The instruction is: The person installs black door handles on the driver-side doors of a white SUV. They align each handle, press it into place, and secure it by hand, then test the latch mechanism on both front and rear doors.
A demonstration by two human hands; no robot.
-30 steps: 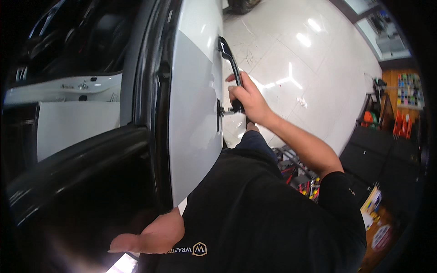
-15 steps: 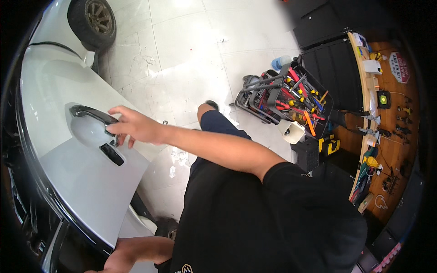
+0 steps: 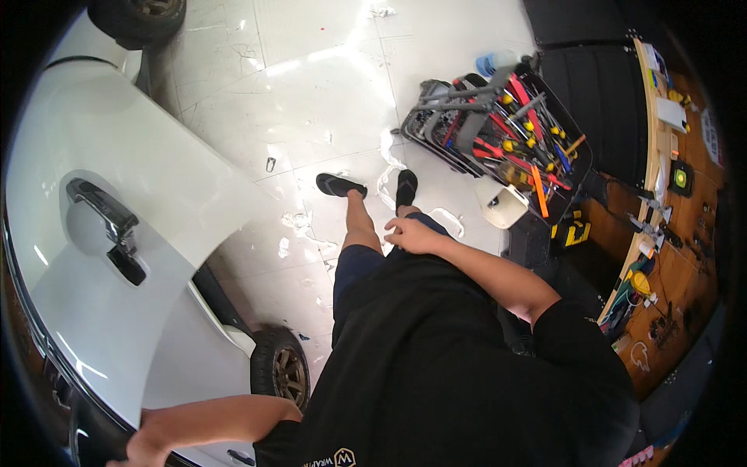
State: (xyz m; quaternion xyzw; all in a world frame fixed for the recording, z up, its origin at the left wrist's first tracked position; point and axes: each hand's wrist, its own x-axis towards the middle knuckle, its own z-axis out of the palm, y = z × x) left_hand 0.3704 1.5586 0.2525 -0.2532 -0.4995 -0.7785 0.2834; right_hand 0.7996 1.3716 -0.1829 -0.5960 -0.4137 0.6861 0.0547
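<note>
On the left, the white car door (image 3: pixel 70 303) stands swung out from the body, with a shiny chrome door handle (image 3: pixel 105 208) and a dark recess below it. My left hand (image 3: pixel 146 445) is at the door's edge, low in the picture; its fingers run toward the dark rim and are mostly hidden. In front of my shorts is my right hand (image 3: pixel 416 236), fingers loosely bent and apart, with nothing visible in it. It is away from the door handle.
A tool caddy (image 3: pixel 572 194) full of pliers and screwdrivers stands right of my feet, a white cup-like holder (image 3: pixel 502 204) at its side. Beyond it is a wooden workbench (image 3: pixel 661 257). White scraps (image 3: pixel 299 224) litter the tiled floor. A car wheel (image 3: pixel 284 370) sits near my left arm.
My right hand has let go of the chrome door handle and drawn back to my body. The door now sits further left in view. My left hand stays at the door's edge.
</note>
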